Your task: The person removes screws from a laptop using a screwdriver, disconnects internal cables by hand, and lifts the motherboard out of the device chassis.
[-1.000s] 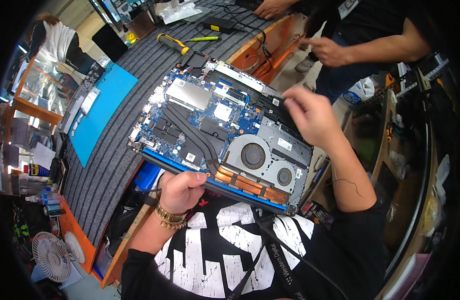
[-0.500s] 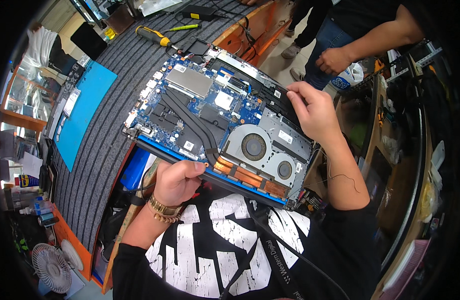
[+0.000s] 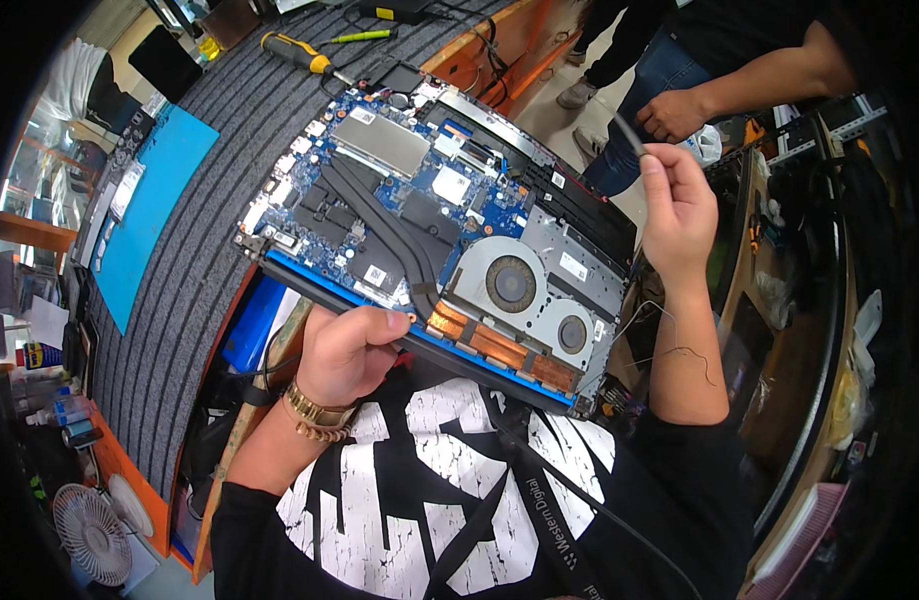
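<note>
An open laptop [image 3: 429,215] w/ its bottom cover off lies on a grey ribbed mat [image 3: 199,270] on the tabletop, its near edge hanging over toward the person. Inside: blue board, black pipes and two round fans [image 3: 534,300]. The left hand [image 3: 351,350] is closed on the laptop's near edge, thumb on top, holding it. The right hand [image 3: 677,210] is up in the air, just past the laptop's right side, fingers pinched shut on a thin dark wire [image 3: 629,130] that sticks up from them. A blue pad [image 3: 144,215] lies on the mat, left of the laptop. A yellow & black screwdriver [image 3: 294,52] lies at the mat's far end. Another person's hand [image 3: 669,115] is just behind the right hand. A small white fan [image 3: 89,535] sits low at the left.
</note>
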{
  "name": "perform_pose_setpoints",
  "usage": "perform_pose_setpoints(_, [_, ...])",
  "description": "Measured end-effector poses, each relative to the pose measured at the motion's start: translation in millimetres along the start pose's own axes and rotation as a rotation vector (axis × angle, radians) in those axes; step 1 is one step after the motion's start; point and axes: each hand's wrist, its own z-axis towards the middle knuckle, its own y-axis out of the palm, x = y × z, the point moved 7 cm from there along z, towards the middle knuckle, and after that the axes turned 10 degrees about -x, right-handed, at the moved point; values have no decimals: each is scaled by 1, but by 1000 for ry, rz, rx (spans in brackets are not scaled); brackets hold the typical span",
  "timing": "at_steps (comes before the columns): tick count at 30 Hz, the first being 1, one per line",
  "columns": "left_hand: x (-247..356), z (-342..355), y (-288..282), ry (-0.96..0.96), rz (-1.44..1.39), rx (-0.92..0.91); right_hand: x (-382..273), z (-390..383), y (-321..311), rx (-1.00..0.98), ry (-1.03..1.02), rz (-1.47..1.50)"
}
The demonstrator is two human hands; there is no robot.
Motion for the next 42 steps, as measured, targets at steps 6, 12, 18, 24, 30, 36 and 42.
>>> perform_pose_setpoints(6, [6, 5, 19, -70, -62, 32, 38, -15, -6, -35, 186, 253])
perform_pose_setpoints(12, [13, 13, 39, -119, -63, -39, 47, -17, -14, -2, 230, 295])
perform_pose_setpoints(18, [15, 19, 46, -114, -137, -89, 42, -20, -17, 9, 239, 302])
perform_pose_setpoints(24, [16, 19, 46, -111, -152, -86, 36, -25, -21, -12, 187, 261])
perform_pose_setpoints(30, [14, 17, 43, -118, -149, -55, 32, -35, -23, -93, 173, 229])
perform_pose_setpoints(36, [12, 18, 42, -114, -151, -32, 36, -39, -23, -128, 162, 230])
perform_pose_setpoints(42, [14, 17, 46, -107, -179, -37, 37, -39, -22, -149, 146, 230])
